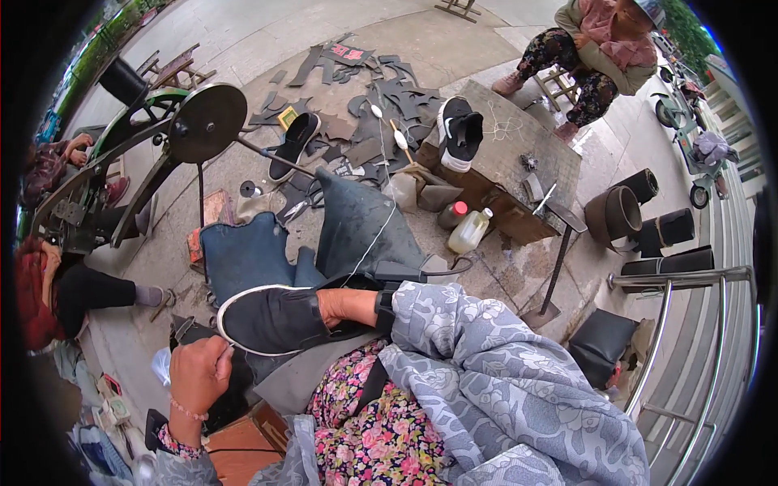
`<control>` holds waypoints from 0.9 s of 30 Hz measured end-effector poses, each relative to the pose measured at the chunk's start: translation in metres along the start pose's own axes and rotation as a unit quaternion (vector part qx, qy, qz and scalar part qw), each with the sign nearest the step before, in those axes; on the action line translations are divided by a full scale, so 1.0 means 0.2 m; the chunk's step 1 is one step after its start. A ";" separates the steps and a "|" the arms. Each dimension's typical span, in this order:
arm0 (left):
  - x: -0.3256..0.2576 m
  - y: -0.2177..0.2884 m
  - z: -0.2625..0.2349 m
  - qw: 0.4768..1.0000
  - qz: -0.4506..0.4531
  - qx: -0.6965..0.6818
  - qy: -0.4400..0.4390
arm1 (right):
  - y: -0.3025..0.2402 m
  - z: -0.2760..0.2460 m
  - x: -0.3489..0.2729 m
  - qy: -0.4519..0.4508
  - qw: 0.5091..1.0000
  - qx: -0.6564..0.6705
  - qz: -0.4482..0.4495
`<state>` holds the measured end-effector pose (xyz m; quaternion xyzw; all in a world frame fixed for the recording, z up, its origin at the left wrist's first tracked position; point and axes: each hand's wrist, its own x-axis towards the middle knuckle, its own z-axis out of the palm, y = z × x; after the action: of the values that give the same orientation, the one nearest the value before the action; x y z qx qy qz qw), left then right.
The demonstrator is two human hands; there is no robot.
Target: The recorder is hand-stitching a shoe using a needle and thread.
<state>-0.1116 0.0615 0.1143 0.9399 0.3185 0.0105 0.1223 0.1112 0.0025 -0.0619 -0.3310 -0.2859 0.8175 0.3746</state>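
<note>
A black cloth shoe (pixel 263 322) with a white sole rim lies on its side across my lap. My right hand (pixel 344 304) reaches into its opening; the fingers are hidden inside and only the back of the hand and the wrist show. My left hand (pixel 197 374) is closed at the shoe's heel end, its fingertips pinched at the white rim on something thin that I cannot make out. A white thread (pixel 374 235) runs from my lap up over the blue denim (pixel 243 259) on my knees.
A shoe-stitching machine with a dark wheel (pixel 207 121) stands at left. A black-and-white sneaker (pixel 459 134) rests on a wooden box (pixel 527 174), with bottles (pixel 470 231) below. Dark scraps (pixel 381 97) litter the ground. One person sits at top right (pixel 600 49), another at left (pixel 73 292). Metal railing (pixel 697 324) at right.
</note>
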 end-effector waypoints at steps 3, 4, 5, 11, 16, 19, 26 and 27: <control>-0.06 0.02 0.02 1.000 -0.011 0.001 0.003 | -0.01 -0.02 -0.01 -0.068 0.996 0.050 0.014; -0.09 0.04 0.02 1.000 -0.023 -0.018 0.004 | -0.02 -0.01 -0.01 -0.090 0.994 0.064 0.019; -0.10 0.05 0.03 0.999 -0.027 -0.043 0.020 | -0.02 -0.01 -0.01 -0.105 0.992 0.071 0.021; -0.21 0.14 0.15 0.977 -0.152 -0.123 0.090 | 0.00 0.06 0.01 -0.115 0.993 0.026 -0.017; -0.18 0.12 0.24 0.970 -0.152 -0.101 0.158 | 0.04 0.00 0.02 -0.114 0.992 -0.049 -0.038; -0.15 0.06 0.25 0.976 -0.154 -0.118 0.100 | 0.06 -0.07 -0.01 -0.100 0.989 0.099 0.050; -0.11 -0.01 0.28 0.955 -0.208 -0.188 0.098 | -0.02 -0.12 -0.09 -0.032 0.982 0.132 0.130; -0.11 -0.02 0.27 0.954 -0.233 -0.167 0.093 | -0.03 -0.12 -0.10 -0.010 0.975 0.163 0.150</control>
<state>-0.1263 0.0391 0.0619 0.8008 0.5322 0.1216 0.2462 0.1413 -0.0053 -0.0656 -0.2965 -0.0999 0.9031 0.2941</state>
